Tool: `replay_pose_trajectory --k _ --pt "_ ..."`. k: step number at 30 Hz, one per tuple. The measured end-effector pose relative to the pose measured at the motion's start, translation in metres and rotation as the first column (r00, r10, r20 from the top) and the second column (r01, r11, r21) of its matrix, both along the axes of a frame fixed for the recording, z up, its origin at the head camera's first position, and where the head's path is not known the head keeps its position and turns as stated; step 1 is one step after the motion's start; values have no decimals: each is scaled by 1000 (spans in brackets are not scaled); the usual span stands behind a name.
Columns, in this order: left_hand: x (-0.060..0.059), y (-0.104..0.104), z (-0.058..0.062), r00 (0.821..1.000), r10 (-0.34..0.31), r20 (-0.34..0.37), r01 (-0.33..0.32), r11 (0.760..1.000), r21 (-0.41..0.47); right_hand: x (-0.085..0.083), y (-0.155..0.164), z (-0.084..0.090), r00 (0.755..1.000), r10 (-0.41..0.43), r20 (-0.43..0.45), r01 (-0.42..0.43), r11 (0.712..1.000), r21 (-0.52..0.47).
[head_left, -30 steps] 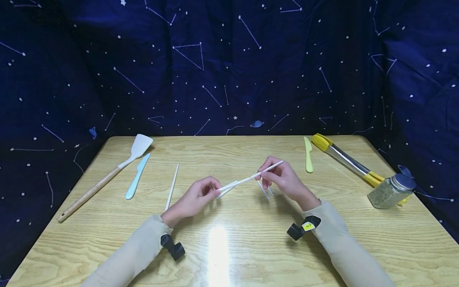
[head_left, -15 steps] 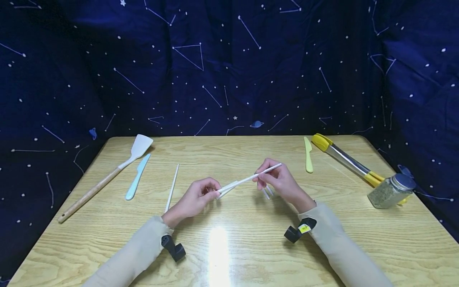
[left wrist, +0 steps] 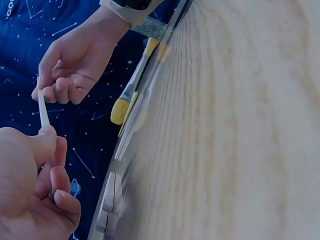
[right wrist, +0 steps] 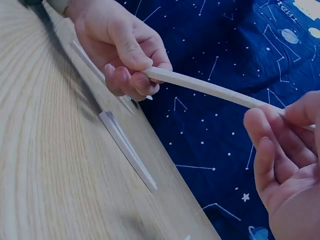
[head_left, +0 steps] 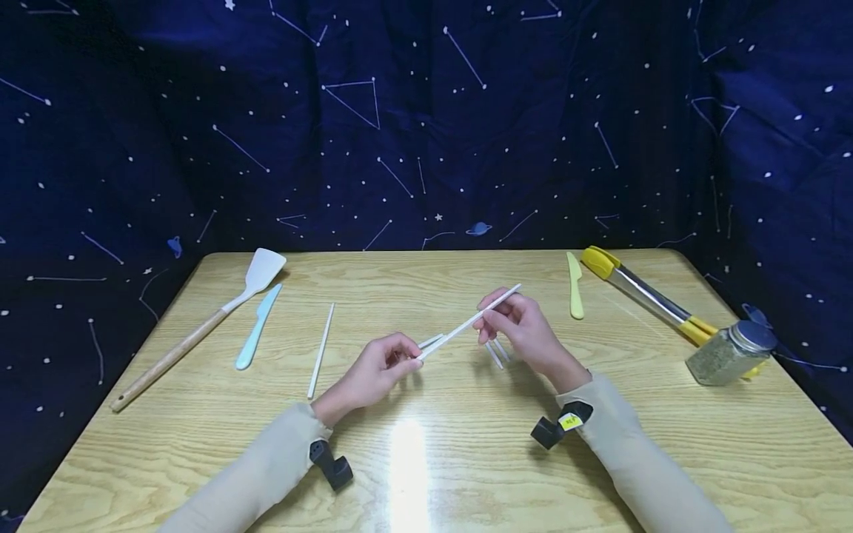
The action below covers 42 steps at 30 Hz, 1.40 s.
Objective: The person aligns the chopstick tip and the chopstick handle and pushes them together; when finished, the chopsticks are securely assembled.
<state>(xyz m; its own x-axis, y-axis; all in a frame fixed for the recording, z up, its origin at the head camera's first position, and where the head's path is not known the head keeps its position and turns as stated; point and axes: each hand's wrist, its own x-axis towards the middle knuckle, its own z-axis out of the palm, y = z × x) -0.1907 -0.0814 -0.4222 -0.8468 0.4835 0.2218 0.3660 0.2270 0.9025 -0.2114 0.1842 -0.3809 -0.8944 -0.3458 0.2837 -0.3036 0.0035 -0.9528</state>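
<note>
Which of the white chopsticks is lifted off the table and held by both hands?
The slanted chopstick at table centre, pinched between the left hand and right hand. The lone chopstick further left lies flat, untouched.

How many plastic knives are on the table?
2: a blue knife at the left beside the spatula, and a yellow knife at the right beside the tongs. None seems hidden.

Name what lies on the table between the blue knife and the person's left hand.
In the head view, a single white chopstick lies flat between the blue knife and the left hand, touching neither.
</note>
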Motion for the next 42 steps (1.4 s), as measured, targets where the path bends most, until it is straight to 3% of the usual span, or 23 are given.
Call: replay_pose_trajectory --k 5,7,10,13,17,30,42 --pt "0 2 -2 1000 5 9 -5 1000 14 0 1 0 993 -92 68 95 994 -49" --pt "0 1 -2 1000 -21 16 20 999 40 -1 0 -1 988 -125 87 130 990 -48" --pt "1 2 -2 991 -127 53 120 986 114 -1 -2 -2 984 -135 115 140 989 -43" --pt "3 4 1 962 -261 82 242 951 192 0 -7 -2 984 -100 145 107 994 -38" --pt "7 7 6 933 -351 81 325 918 229 4 -12 -1 986 -43 162 41 999 13" --pt "17 11 13 924 -380 -36 381 915 131 15 -26 -5 993 55 106 -71 986 153" --pt "19 11 16 922 -388 -17 388 918 81 21 -34 -5 981 121 151 -142 980 136"
